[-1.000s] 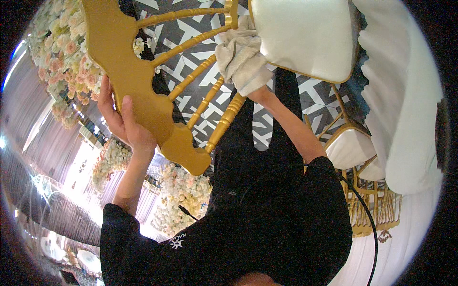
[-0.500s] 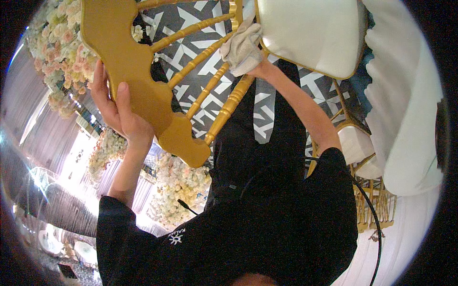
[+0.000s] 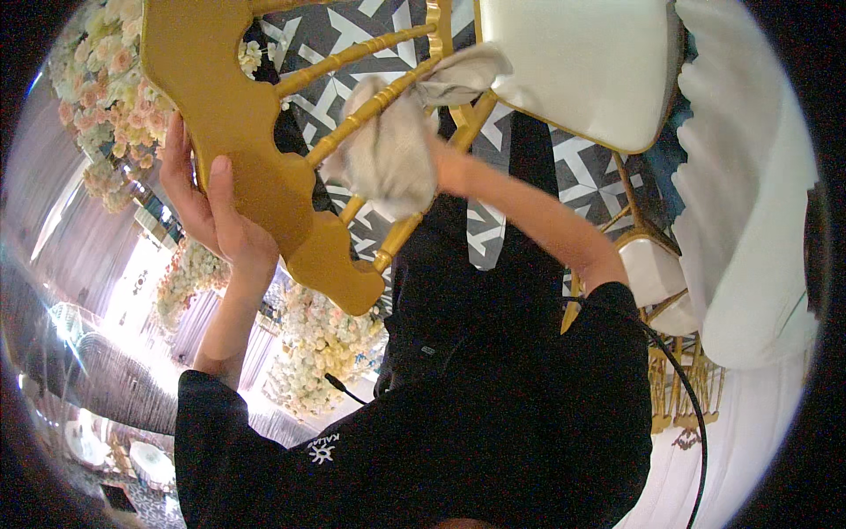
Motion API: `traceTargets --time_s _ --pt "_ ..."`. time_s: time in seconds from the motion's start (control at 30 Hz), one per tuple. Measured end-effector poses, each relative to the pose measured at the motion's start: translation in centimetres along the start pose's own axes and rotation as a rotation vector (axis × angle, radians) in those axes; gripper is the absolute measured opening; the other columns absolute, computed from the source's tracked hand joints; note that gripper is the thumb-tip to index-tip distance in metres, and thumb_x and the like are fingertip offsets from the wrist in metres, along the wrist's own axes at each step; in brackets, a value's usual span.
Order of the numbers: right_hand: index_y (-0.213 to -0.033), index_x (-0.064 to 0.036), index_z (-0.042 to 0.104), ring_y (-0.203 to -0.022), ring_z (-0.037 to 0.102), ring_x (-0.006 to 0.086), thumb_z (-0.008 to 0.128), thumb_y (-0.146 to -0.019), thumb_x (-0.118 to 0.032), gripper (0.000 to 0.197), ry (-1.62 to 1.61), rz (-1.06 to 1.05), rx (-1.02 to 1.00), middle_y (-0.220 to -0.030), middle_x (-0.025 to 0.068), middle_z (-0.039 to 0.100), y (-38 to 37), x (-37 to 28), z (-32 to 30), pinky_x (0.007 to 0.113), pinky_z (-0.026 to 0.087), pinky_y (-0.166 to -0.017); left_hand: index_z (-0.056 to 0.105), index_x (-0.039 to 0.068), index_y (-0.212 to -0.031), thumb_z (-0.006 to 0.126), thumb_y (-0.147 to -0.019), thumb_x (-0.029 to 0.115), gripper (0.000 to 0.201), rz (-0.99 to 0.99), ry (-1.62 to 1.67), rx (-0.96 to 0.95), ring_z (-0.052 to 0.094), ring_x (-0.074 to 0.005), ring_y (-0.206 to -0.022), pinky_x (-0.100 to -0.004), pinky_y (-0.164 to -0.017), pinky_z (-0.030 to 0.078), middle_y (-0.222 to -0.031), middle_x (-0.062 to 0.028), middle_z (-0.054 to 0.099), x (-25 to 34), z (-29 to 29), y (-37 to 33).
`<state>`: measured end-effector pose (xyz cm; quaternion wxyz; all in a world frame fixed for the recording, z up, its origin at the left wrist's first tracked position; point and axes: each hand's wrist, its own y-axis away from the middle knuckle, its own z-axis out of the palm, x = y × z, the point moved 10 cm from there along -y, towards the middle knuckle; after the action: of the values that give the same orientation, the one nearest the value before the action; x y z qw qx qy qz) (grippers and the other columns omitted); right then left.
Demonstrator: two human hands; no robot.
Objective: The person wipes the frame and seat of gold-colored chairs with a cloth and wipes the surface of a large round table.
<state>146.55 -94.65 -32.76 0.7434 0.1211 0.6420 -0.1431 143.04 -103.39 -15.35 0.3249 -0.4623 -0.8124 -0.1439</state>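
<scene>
A gold chair (image 3: 251, 167) with a scalloped top rail and turned spindles leans across the upper left. My left hand (image 3: 229, 225) grips the edge of that top rail, thumb on its face and fingers partly hidden behind. Bunched among the spindles is a pale grey cloth (image 3: 392, 163), held in my right hand (image 3: 451, 167). The cloth covers most of that hand's fingers and wraps about a spindle, with a loose flap toward the seat. A white padded seat (image 3: 582, 70) with a gold rim lies beyond the spindles, at the upper right.
Cream and peach flowers (image 3: 110, 70) fill the far left, with another flower bank (image 3: 317, 353) below my left arm. White draped fabric (image 3: 749, 220) hangs on the right, near more gold chairs (image 3: 652, 264). The floor (image 3: 379, 31) is patterned grey and white. A black cable (image 3: 687, 388) runs at my right side.
My right hand has moved left and slightly down with the cloth, from the spindles' seat end toward their middle. My left hand keeps its hold on the top rail.
</scene>
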Motion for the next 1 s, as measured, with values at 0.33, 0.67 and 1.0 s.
traceTargets --time_s 0.33,0.67,1.0 --pt "-0.126 -0.0078 0.043 -0.115 0.045 0.0249 0.048 -0.088 -0.026 0.042 -0.557 -0.073 0.347 -0.124 0.0122 0.047 0.1 4.3 6.6 0.037 0.032 -0.099 0.039 -0.004 -0.131 0.049 -0.089 0.014 0.048 -0.005 0.010 -0.014 0.039 -0.0244 -0.124 -0.0367 -0.105 0.028 -0.131 -0.0159 0.043 -0.1 0.7 0.0" --pt "-0.102 -0.0077 0.059 -0.101 0.054 0.0231 0.069 -0.071 -0.018 0.034 0.222 -0.018 0.072 -0.107 0.0088 0.058 8.0 16.4 -2.8 0.035 0.042 -0.091 0.037 -0.005 -0.132 0.049 -0.090 0.015 0.048 -0.004 0.022 -0.051 0.038 -0.0242 -0.125 -0.0364 -0.106 0.027 -0.132 -0.0163 0.042 0.0 0.8 0.1" --pt "-0.119 -0.0059 0.051 -0.109 0.052 0.0172 0.068 -0.076 -0.016 0.048 -0.056 -0.020 0.101 -0.117 0.0088 0.056 10.2 6.1 -5.4 0.029 0.040 -0.095 0.037 -0.004 -0.132 0.048 -0.090 0.014 0.046 -0.019 -0.015 -0.042 0.038 -0.0247 -0.125 -0.0369 -0.106 0.026 -0.134 -0.0167 0.041 0.4 0.4 0.0"
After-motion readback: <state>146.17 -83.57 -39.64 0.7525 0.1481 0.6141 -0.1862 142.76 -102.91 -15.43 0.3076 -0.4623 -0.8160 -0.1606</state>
